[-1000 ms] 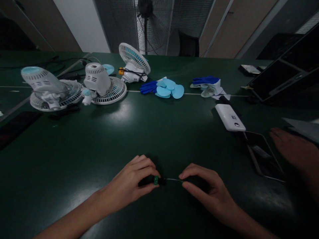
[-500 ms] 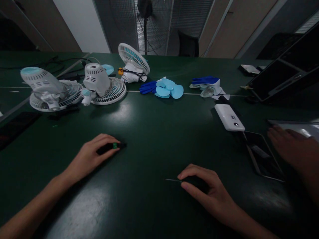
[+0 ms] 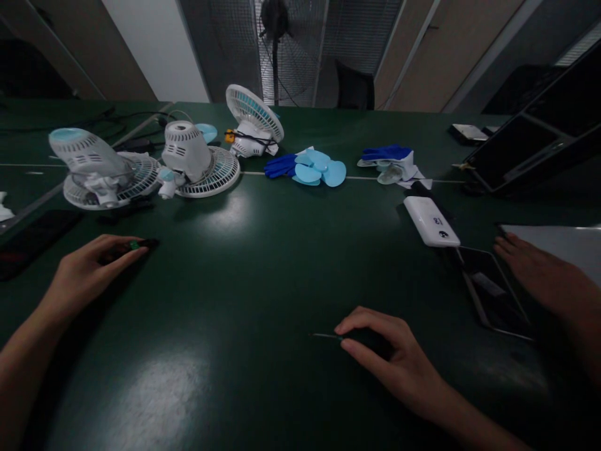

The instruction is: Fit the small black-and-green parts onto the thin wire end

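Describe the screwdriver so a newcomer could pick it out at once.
On the near part of the green table, right of the picture's centre, find the wearer's right hand. The screwdriver sticks out of it, pointing left. Its thin, bare metal shaft sets it apart from the dark-and-green piece in the left hand.

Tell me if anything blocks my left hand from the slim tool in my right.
Nothing visible does: between your left hand, holding a black-and-green piece, and the slim tool in your right hand, only green tabletop shows.
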A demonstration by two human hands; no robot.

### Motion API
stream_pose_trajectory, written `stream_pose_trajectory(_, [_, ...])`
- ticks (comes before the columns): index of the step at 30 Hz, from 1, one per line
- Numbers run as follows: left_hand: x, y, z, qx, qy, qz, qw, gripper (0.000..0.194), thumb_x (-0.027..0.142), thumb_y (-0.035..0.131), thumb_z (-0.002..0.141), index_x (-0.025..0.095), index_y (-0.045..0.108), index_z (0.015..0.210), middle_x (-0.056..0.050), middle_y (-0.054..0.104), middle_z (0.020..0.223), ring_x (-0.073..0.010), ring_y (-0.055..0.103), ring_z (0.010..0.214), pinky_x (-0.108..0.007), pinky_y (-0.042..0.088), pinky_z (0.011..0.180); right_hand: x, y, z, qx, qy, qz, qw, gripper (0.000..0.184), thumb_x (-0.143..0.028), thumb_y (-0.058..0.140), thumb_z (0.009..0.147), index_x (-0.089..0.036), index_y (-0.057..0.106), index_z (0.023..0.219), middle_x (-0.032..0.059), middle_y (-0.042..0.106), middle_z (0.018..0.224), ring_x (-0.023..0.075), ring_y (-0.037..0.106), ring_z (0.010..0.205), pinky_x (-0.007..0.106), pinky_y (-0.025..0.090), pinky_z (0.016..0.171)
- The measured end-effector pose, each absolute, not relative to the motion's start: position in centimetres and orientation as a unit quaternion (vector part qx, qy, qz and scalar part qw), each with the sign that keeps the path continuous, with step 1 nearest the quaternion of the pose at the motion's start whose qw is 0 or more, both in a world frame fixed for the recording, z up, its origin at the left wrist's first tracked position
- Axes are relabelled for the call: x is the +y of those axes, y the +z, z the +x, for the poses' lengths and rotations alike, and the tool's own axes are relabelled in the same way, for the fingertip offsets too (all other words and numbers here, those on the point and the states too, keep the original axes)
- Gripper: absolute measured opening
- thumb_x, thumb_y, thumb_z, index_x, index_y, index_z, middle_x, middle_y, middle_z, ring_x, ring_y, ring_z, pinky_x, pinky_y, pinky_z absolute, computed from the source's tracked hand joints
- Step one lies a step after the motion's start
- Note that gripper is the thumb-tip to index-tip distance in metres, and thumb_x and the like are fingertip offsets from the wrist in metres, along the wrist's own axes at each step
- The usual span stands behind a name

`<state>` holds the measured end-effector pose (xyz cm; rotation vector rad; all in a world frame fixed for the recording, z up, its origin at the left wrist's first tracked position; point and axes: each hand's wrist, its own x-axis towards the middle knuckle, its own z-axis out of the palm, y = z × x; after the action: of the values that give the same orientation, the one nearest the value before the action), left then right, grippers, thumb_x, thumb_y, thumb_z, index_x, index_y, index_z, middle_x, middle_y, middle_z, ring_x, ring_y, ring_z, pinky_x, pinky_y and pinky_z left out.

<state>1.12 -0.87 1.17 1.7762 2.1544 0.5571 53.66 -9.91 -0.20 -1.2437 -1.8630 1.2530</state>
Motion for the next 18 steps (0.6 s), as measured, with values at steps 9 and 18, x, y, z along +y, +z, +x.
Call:
stream_pose_trajectory(9, [-0.9,2.1,1.4,0.801,0.306,0.465,0.22,0.054,0.057,0.073,0.084,0.027,0.07,0.128,0.002,0.072,0.125,-0.0234,0.066,0.106,-0.025,0.053,0.074,-9.8,0.3,53.4,-0.692,0.476,-0.468,0.275,0.012,-0.026,0.067,0.101,-0.029,0.074,0.11,0.0012,0.075,0.1,0.0203,0.072,0.092,0.033,0.054,0.08])
stream_pose_trajectory(18, [0.3,1.0,-2.9,0.756,0.494,0.293,0.314,0.029,0.01,0.065,0.081,0.017,0.068,0.109,-0.001,0.069,0.087,-0.0136,0.064,0.077,-0.021,0.057,0.062,-9.8,0.2,53.7,-0.692,0.476,-0.469,0.271,0.012,-0.027,0.067,0.101,-0.03,0.074,0.11,0.0008,0.075,0.1,0.0201,0.072,0.093,0.032,0.054,0.081])
